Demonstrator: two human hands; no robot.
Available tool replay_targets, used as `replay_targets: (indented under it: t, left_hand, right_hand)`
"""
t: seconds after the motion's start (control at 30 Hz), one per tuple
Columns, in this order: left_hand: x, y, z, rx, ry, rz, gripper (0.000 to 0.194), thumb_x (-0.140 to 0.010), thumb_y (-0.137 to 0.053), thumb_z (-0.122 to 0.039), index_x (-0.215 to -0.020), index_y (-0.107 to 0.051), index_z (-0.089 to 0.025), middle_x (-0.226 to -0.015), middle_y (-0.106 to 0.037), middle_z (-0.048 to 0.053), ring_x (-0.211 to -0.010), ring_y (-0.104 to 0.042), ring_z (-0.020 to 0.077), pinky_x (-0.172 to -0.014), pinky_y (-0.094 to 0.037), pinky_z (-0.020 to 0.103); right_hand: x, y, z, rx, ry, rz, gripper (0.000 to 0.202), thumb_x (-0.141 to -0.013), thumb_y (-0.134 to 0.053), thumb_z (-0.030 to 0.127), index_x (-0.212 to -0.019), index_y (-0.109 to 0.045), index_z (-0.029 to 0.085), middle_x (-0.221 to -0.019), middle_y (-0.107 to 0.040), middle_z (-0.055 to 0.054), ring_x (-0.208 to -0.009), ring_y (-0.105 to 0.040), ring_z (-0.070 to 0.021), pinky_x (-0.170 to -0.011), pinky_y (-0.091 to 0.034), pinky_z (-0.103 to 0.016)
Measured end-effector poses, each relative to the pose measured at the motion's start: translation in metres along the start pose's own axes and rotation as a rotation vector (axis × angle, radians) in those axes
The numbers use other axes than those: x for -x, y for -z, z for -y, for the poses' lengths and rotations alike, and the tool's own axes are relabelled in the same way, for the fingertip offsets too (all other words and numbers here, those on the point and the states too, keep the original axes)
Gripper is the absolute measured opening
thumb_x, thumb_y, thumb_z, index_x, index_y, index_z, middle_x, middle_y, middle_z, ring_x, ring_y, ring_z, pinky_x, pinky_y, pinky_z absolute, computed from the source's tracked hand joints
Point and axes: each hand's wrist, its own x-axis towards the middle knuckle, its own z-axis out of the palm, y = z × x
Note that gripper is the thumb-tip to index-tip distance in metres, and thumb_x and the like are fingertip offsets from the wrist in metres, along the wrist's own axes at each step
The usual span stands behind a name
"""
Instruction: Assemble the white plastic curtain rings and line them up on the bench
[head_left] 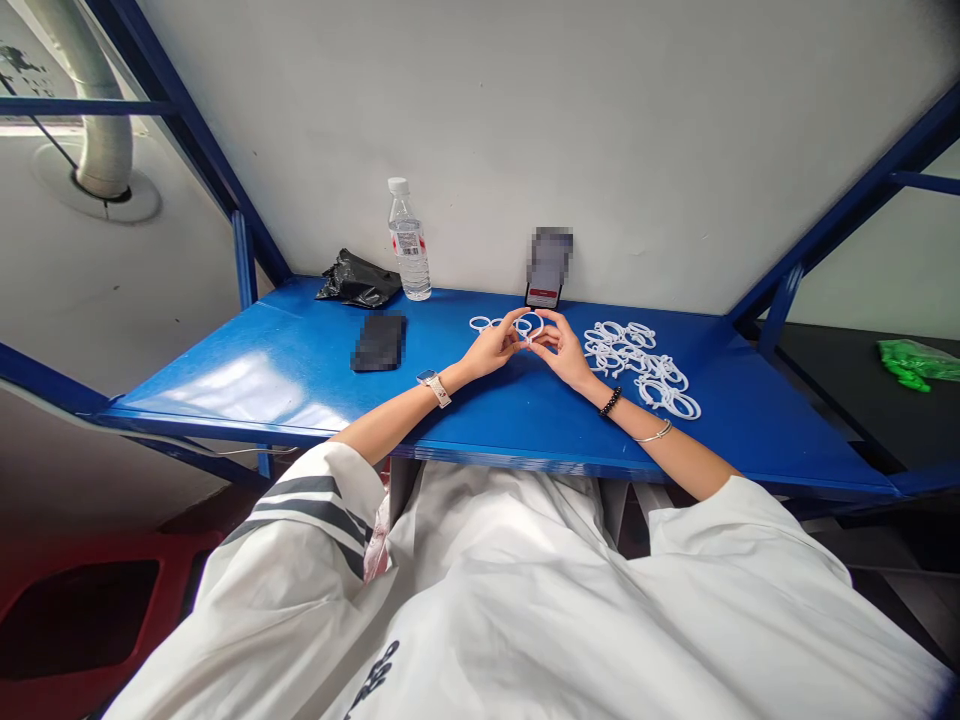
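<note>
Both of my hands meet above the blue table and pinch one white ring (541, 324) between thumbs and fingers. On the ring's left side is my left hand (491, 350), closed on it, with a watch on the wrist. My right hand (564, 352) grips its right side and lower edge; a black beaded bracelet and a thin bangle circle that arm. Behind my left hand lie a few more white rings (478, 323), partly hidden by the fingers. To the right of my right hand spreads a loose pile of white rings (636, 358), several overlapping.
Against the wall leans a phone (547, 270). Left of it stand a water bottle (410, 245) and a crumpled black plastic bag (360, 280), with a dark flat object (379, 343) in front. Blue metal posts (795, 200) frame the table (450, 425) on both sides.
</note>
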Motion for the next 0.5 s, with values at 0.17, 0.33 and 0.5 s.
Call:
replay_targets:
  t: [0.17, 0.33, 0.5]
  left_hand:
    - [0.0002, -0.0001, -0.0019, -0.036, -0.008, -0.008, 0.062, -0.098, -0.056, -0.03, -0.153, -0.032, -0.016, -0.078, -0.063, -0.002, -0.059, -0.055, 0.01, -0.063, -0.041, 0.021]
    - [0.0003, -0.0001, -0.0037, -0.087, -0.007, -0.024, 0.065, -0.098, -0.056, -0.033, -0.155, -0.03, -0.016, -0.081, -0.065, -0.001, -0.061, -0.055, 0.011, -0.063, -0.04, 0.022]
    - [0.0007, -0.0013, -0.0015, -0.097, -0.021, -0.02, 0.065, -0.098, -0.056, -0.035, -0.155, -0.029, -0.016, -0.079, -0.064, -0.001, -0.058, -0.054, 0.0105, -0.06, -0.038, 0.021]
  right_hand:
    - [0.001, -0.0011, 0.003, 0.05, 0.02, -0.017, 0.061, -0.086, -0.073, 0.051, -0.139, -0.049, 0.031, -0.099, -0.072, -0.004, -0.097, -0.072, -0.0264, -0.097, -0.057, -0.047]
    - [0.0024, -0.0028, 0.0077, 0.057, 0.024, -0.027, 0.062, -0.087, -0.071, 0.053, -0.14, -0.049, 0.03, -0.099, -0.075, -0.005, -0.097, -0.074, -0.0267, -0.098, -0.058, -0.046]
    - [0.0028, -0.0032, 0.0075, 0.053, 0.021, -0.039, 0.062, -0.087, -0.071, 0.054, -0.14, -0.05, 0.029, -0.1, -0.076, -0.006, -0.098, -0.075, -0.0265, -0.098, -0.059, -0.045]
